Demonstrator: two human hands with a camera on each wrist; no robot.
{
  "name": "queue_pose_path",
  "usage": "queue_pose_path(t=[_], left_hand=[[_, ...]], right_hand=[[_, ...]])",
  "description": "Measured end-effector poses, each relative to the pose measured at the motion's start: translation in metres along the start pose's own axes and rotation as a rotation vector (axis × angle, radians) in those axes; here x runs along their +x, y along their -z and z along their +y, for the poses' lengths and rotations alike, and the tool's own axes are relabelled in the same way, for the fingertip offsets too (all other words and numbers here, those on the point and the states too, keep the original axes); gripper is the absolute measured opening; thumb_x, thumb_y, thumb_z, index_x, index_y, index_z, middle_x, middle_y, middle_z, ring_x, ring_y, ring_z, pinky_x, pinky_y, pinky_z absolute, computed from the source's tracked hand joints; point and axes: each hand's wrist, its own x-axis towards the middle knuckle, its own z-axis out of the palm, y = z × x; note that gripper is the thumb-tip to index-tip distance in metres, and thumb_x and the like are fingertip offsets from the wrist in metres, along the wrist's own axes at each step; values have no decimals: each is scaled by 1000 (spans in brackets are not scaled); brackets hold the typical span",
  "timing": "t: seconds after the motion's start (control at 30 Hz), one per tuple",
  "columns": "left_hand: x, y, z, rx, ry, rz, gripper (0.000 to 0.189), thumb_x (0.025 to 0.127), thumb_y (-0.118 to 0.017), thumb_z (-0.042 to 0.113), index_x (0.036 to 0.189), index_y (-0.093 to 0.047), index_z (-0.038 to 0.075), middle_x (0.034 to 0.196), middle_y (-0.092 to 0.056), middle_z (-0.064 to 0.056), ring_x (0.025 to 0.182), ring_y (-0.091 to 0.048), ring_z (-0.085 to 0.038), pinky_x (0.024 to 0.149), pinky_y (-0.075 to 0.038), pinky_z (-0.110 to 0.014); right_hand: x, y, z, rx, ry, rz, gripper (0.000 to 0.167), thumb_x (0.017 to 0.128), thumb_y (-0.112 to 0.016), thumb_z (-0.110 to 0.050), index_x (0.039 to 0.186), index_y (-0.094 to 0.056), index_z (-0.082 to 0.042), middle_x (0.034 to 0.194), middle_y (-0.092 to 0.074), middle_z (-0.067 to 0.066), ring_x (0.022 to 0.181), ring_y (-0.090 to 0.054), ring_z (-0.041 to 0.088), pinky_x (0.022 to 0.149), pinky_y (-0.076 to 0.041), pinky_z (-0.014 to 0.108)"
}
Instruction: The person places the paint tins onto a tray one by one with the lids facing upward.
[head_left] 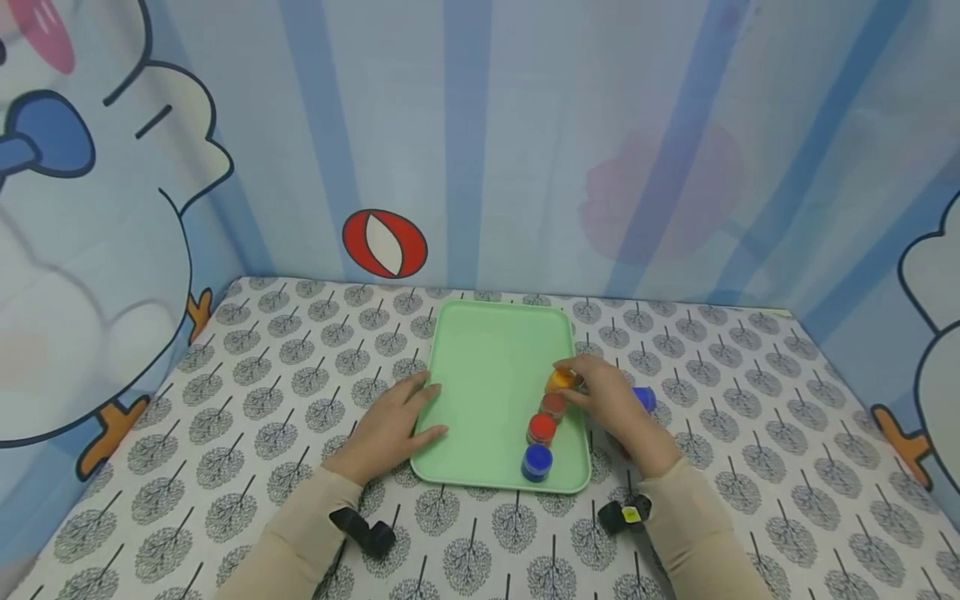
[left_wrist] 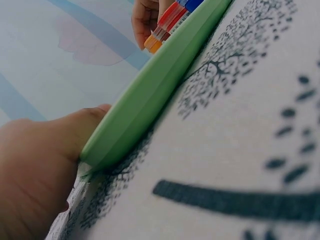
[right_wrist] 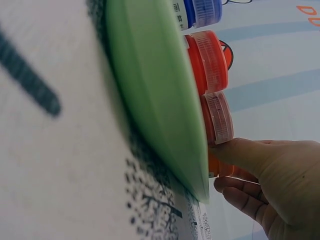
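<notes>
A light green tray (head_left: 480, 350) lies on the table. Along its right side stand small paint jars in a row: a blue jar (head_left: 537, 462), a red jar (head_left: 541, 429), a brownish-red jar (head_left: 553, 407) and an orange jar (head_left: 561, 381). My right hand (head_left: 609, 400) pinches the orange jar between thumb and fingers, at the far end of the row. In the right wrist view the thumb touches the orange jar (right_wrist: 214, 165) close beside the brownish-red one. My left hand (head_left: 390, 425) rests at the tray's left rim, thumb and fingers spread over the edge.
Another blue-lidded jar (head_left: 645, 398) lies on the tablecloth right of the tray, partly behind my right wrist. A bit of something red shows under that wrist. The tree-patterned cloth (head_left: 300, 379) meets a striped cartoon curtain (head_left: 517, 167) at the back.
</notes>
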Motion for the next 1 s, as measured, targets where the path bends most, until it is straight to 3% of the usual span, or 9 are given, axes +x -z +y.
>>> queue_pose_path(t=[0.37, 1.0], left_hand=[[2, 1, 1, 0, 15, 23, 69, 87, -68, 42, 137, -49, -1, 147, -44, -18, 134, -44, -36, 113, -39, -50], [3, 3, 1, -5, 61, 30, 76, 82, -73, 46, 136, -51, -2, 145, -48, -15, 132, -48, -34, 111, -41, -48]], right_hand=[[-1, 0, 0, 15, 33, 17, 39, 83, -73, -11, 120, -64, -3, 116, -67, 15, 98, -66, 29, 87, -57, 43], [-3, 3, -1, 17, 48, -17, 40, 84, -71, -7, 123, -62, -2, 116, -65, 15, 98, -64, 29, 86, -57, 42]])
